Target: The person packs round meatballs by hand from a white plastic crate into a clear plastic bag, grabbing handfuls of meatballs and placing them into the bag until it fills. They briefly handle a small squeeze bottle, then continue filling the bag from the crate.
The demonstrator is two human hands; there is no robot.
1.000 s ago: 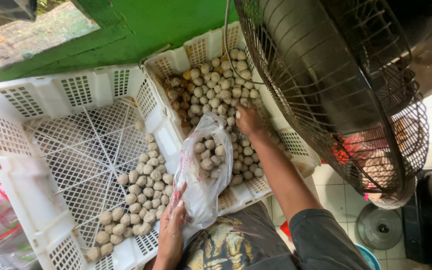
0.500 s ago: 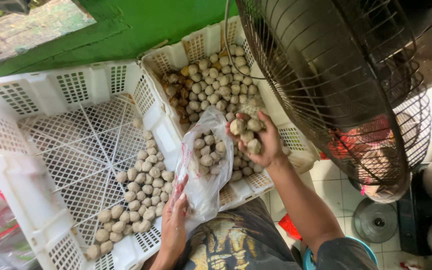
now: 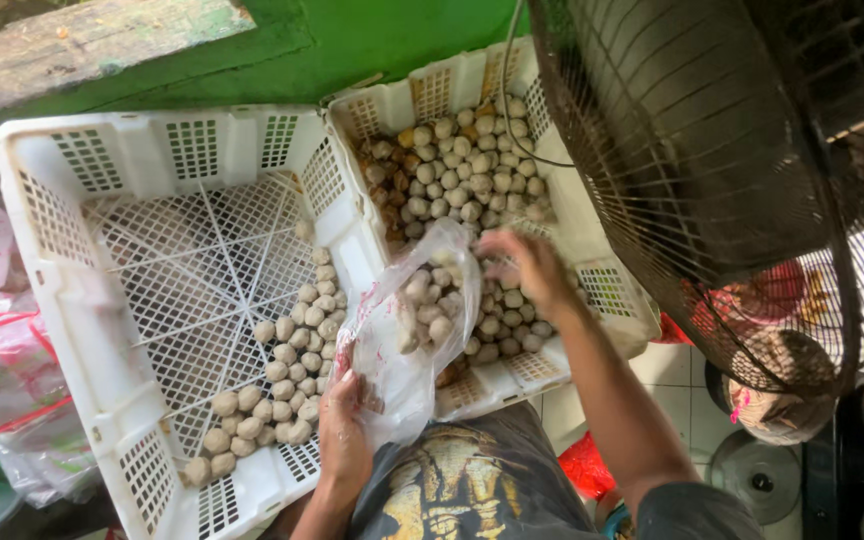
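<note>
My left hand (image 3: pixel 344 430) grips a clear plastic bag (image 3: pixel 402 345) of pale round balls (image 3: pixel 430 310); my right hand (image 3: pixel 530 268), blurred, cups over its mouth. 2 white lattice plastic crates (image 3: pixel 112 330) sit against a green wall (image 3: pixel 352 45), and a dark wire fan cage (image 3: pixel 712 150) crowds the right.

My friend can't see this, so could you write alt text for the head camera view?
A person's left hand holds open a clear plastic bag while the right hand drops pale round balls in from a white crate; a second crate sits beside it.
</note>
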